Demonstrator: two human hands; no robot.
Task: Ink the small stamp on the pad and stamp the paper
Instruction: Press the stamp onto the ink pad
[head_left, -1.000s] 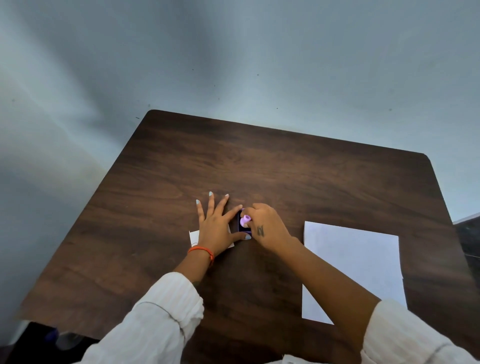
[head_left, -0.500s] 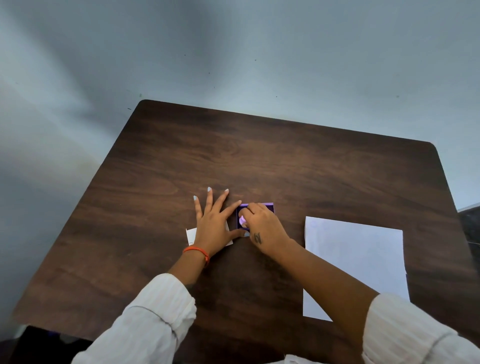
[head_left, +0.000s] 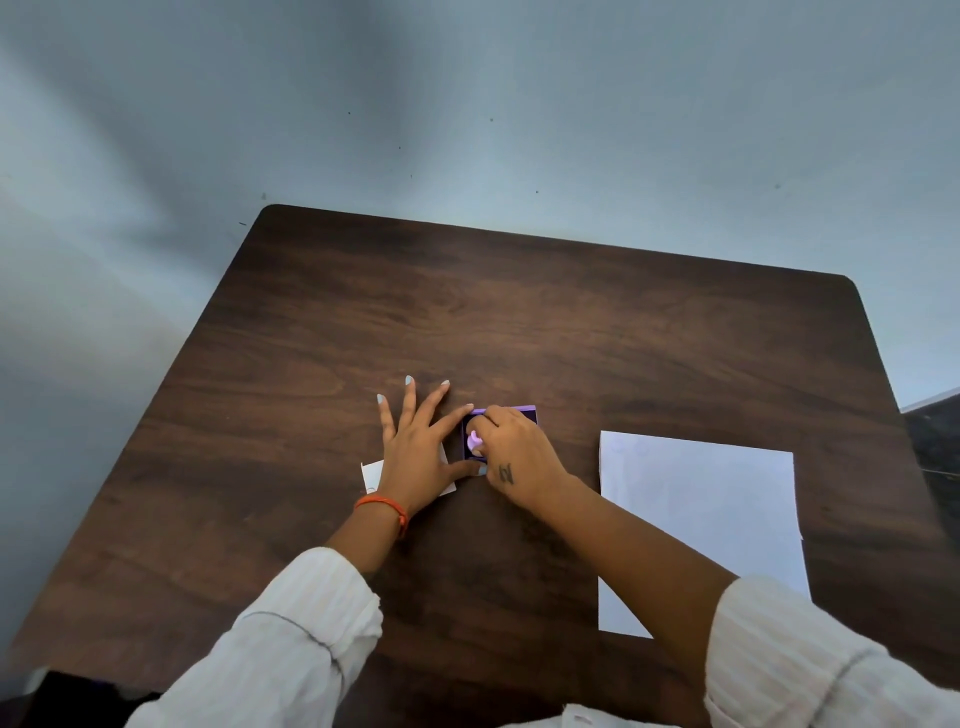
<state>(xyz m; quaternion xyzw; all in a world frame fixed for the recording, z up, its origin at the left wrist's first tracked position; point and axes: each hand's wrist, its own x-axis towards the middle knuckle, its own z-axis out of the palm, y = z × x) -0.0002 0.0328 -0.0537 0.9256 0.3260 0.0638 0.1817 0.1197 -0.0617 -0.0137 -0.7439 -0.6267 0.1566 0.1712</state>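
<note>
Stamp (head_left: 475, 441) pinched in right hand (head_left: 514, 457) grip, pressed on ink pad (head_left: 527, 414); left hand (head_left: 415, 452) flat, released.

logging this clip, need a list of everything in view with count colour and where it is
table: 1, dark brown wood grain, fills the middle of the view, against a pale wall
ink pad: 1, purple case with dark inside, near table centre, partly under the right hand
small stamp: 1, pale lilac, on the ink pad, pinched by the right hand
paper sheet: 1, white, on the table to the right of the ink pad, faint marks near its far edge
small card: 1, white, under the left hand
wristband: 1, orange, left wrist
sleeves: 2, white ribbed, bottom of view
left hand: 1, flat, fingers spread on the card
right hand: 1, tattoo on its back, gripping the stamp
</note>
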